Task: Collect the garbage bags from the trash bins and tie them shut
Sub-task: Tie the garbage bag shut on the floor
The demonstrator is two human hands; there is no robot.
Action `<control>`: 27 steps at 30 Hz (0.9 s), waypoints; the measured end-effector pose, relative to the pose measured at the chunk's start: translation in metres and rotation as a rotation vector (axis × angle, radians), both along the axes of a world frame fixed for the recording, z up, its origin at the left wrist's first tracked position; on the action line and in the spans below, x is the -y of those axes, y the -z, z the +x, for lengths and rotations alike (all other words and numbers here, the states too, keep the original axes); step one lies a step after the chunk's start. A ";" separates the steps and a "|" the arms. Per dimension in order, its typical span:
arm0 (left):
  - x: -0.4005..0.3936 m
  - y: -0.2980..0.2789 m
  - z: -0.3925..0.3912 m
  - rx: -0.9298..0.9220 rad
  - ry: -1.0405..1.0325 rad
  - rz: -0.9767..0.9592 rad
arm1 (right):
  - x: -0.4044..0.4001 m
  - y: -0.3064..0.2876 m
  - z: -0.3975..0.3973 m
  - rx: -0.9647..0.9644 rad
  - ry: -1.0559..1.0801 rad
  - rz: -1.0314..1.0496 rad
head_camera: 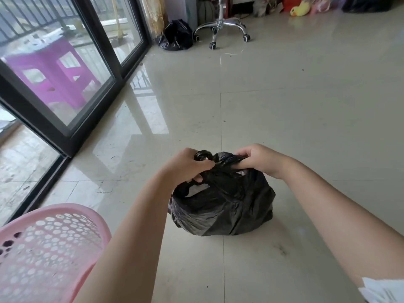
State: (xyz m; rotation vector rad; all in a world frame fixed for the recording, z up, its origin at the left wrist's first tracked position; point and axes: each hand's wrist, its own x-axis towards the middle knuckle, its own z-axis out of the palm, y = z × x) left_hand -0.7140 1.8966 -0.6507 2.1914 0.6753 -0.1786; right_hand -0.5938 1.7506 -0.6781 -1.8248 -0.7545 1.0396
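Note:
A full black garbage bag (223,206) sits on the tiled floor in front of me. My left hand (185,167) grips one twisted handle of the bag at its top left. My right hand (260,160) pinches the other handle at the top right, and the two handles cross between my hands. The bag's mouth gapes a little below my left hand. A pink perforated trash bin (43,248) stands at the lower left, beside my left forearm. A second black garbage bag (175,36) lies far back by the curtain.
Black-framed sliding glass doors (72,132) run along the left, with a purple stool (50,73) outside. A chrome office chair base (220,29) on castors stands at the back. A yellow plush toy (300,8) and clutter line the far wall. White paper (384,289) shows at the lower right.

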 end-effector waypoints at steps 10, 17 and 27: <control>0.003 0.005 0.011 0.551 -0.416 0.097 | 0.002 -0.015 0.009 -0.179 0.069 0.215; 0.009 0.007 0.016 0.875 -0.499 -0.766 | -0.009 -0.002 0.007 -0.160 0.445 0.197; 0.012 0.011 0.011 0.709 -0.339 -0.921 | -0.010 -0.006 0.006 -0.645 0.510 0.526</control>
